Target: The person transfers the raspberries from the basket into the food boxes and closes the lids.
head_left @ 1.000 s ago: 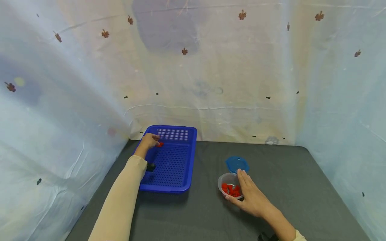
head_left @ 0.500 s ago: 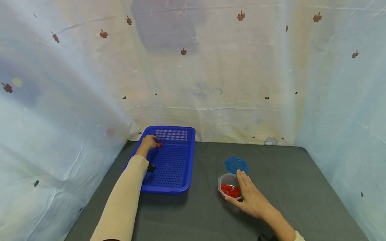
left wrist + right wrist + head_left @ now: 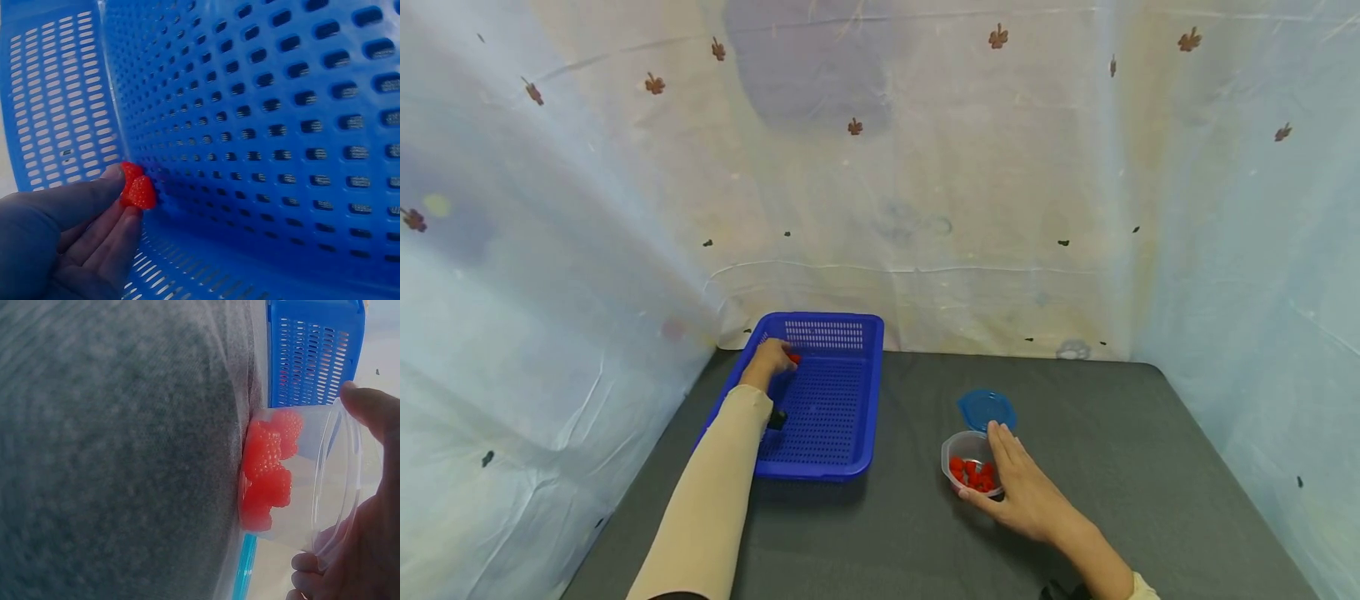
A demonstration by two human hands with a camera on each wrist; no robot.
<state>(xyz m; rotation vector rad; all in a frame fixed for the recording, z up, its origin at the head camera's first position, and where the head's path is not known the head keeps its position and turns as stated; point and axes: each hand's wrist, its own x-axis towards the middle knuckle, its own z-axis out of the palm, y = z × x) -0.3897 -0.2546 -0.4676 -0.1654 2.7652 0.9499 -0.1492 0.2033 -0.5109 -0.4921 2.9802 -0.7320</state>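
Note:
At the far left corner of a blue plastic basket (image 3: 820, 417), my left hand (image 3: 771, 358) reaches inside. Its thumb and fingertips pinch red, dimpled strawberry-like pieces (image 3: 139, 187), two of which show in the left wrist view. My right hand (image 3: 1026, 496) grips the rim of a clear plastic container (image 3: 306, 462), thumb on one side and fingers on the other. Several similar red pieces (image 3: 973, 475) lie in the bottom of that container. Part of its far side is hidden behind the right fingers in the head view.
Just behind the container lies a blue lid (image 3: 987, 409) on the grey-covered table (image 3: 910, 533). A patterned sheet (image 3: 925, 183) hangs around the back and sides. The basket's perforated walls rise around the left hand.
The left fingers have closed in around the red pieces in the basket, covering more of them. My right hand and the container stay where they were.

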